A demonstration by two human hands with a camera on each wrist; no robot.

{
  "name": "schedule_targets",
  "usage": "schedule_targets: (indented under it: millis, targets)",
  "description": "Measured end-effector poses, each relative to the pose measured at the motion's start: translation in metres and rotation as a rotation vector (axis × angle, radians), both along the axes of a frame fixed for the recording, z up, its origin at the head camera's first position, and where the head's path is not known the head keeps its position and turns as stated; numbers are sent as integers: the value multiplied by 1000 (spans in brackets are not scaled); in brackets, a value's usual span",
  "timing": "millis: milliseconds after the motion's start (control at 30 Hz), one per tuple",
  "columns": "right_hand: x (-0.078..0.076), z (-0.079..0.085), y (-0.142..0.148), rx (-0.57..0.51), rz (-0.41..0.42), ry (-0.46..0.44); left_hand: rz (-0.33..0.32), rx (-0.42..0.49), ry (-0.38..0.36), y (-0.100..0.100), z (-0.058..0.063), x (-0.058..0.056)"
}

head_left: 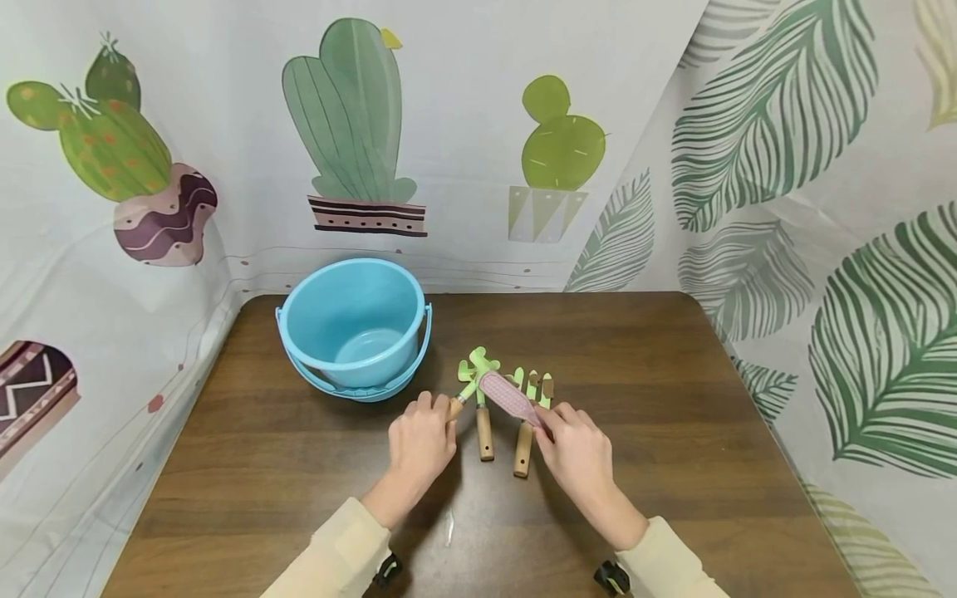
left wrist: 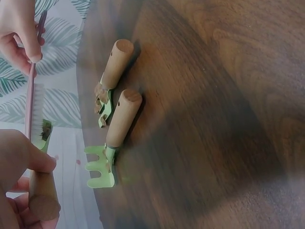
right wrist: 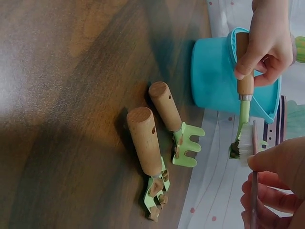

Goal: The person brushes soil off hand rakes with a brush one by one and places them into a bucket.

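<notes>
My left hand (head_left: pixel 422 444) grips the wooden handle of a small green-headed garden tool (right wrist: pixel 244 109). Dark dirt clings to its head, whose shape is partly hidden by the brush. In my right hand (head_left: pixel 577 448) is a pink brush (head_left: pixel 508 397) with white bristles (right wrist: pixel 246 143), held by its handle. The bristles touch the tool's dirty head, as the right wrist view shows. Below the hands, a green hand rake (left wrist: pixel 123 119) with a wooden handle lies on the table. Beside it lies a similar green pronged tool (right wrist: pixel 144 143), its prongs caked with brown dirt.
A light blue bucket (head_left: pixel 351 320) with its handle down stands at the back left of the brown wooden table (head_left: pixel 643 374). Behind the table hangs a white cloth (head_left: pixel 463 149) printed with cacti and leaves.
</notes>
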State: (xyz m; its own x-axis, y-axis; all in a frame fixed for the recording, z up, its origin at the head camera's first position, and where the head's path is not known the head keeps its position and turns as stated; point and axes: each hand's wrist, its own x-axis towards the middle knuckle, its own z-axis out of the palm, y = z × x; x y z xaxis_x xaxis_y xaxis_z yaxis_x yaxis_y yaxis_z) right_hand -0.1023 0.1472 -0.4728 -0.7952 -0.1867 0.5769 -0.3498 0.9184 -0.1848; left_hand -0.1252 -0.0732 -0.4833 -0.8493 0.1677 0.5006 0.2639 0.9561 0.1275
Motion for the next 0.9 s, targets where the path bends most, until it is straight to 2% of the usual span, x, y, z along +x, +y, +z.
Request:
schedule_targets:
  millis: [467, 900]
  targets:
    - [2, 1, 1, 0, 4, 1, 13, 26, -34, -8, 5, -3]
    - [5, -8, 12, 11, -11, 6, 37, 52, -49, -12, 4, -5]
